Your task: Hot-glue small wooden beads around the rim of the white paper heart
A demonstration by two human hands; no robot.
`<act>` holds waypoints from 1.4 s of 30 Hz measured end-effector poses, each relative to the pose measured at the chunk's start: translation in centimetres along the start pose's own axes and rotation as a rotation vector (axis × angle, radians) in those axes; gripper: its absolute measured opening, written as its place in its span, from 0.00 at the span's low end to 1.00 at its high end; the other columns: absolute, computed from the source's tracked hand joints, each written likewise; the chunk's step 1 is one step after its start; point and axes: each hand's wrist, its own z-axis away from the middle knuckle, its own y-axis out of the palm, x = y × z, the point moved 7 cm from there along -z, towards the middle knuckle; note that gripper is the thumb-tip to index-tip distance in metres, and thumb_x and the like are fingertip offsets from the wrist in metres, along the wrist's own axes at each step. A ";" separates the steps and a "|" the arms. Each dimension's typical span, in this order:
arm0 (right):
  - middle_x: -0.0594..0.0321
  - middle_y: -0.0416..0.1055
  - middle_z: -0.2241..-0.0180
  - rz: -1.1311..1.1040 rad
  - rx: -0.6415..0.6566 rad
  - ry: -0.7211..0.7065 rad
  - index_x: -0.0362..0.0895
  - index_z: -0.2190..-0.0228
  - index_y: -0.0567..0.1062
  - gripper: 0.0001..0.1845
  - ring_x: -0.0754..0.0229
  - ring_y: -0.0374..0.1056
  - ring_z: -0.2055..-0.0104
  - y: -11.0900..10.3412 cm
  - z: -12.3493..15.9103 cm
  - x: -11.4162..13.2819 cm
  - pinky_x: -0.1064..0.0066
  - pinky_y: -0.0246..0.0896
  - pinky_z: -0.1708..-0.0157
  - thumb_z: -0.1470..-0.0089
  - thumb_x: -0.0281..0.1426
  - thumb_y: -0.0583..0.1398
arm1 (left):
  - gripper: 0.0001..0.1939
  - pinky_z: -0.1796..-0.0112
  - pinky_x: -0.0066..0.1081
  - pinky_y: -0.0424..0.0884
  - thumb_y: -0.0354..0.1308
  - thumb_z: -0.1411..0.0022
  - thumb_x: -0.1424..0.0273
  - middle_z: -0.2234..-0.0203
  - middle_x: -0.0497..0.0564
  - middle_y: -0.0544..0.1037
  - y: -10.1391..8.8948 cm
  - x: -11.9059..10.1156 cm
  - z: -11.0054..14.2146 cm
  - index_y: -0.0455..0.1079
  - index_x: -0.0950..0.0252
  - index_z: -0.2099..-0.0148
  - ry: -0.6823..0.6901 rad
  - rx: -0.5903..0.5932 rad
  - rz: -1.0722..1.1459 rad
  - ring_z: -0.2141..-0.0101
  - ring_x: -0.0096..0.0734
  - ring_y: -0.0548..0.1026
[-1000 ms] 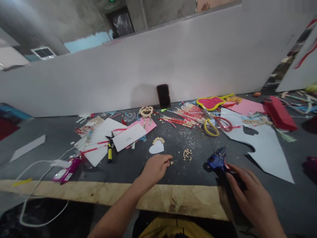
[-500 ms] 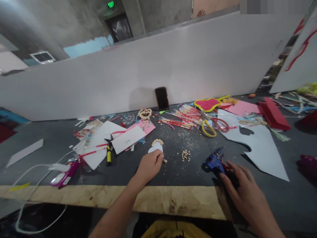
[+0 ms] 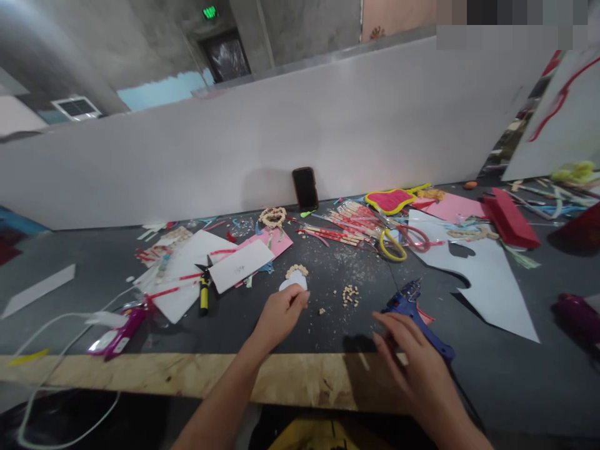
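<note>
My left hand (image 3: 282, 311) pinches the lower edge of a white paper cutout (image 3: 294, 280) over the dark tabletop. Small pale wooden pieces (image 3: 297, 270) line the cutout's upper edge. My right hand (image 3: 407, 347) is empty, its fingers apart, above the table's front part. Just beyond it a blue glue gun (image 3: 407, 302) lies on its side, partly covered by the fingers. Between the hands sits a loose cluster of small wooden pieces (image 3: 350, 295), and a tiny clump (image 3: 321, 310) lies nearer my left hand.
Scissors (image 3: 392, 245) with yellow and red handles lie behind the glue gun. Cut white card (image 3: 499, 284) spreads at right, a red box-like piece (image 3: 512, 219) beyond it. Yellow-handled pliers (image 3: 204, 294) lie at left by papers. A phone (image 3: 305, 189) leans on the white partition (image 3: 187, 169).
My right hand has let go of the glue gun, which now rests on the table, and has moved left. My left hand keeps its hold on the cutout.
</note>
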 end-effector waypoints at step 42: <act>0.66 0.65 0.78 -1.243 0.503 0.735 0.43 0.64 0.75 0.14 0.66 0.60 0.77 9.4 0.0 5.5 0.73 0.58 0.76 0.48 0.40 0.60 | 0.11 0.61 0.27 0.67 0.59 0.46 0.75 0.67 0.49 0.76 -2.0 -2.7 6.5 0.72 0.62 0.58 0.133 -0.227 0.550 0.64 0.30 0.72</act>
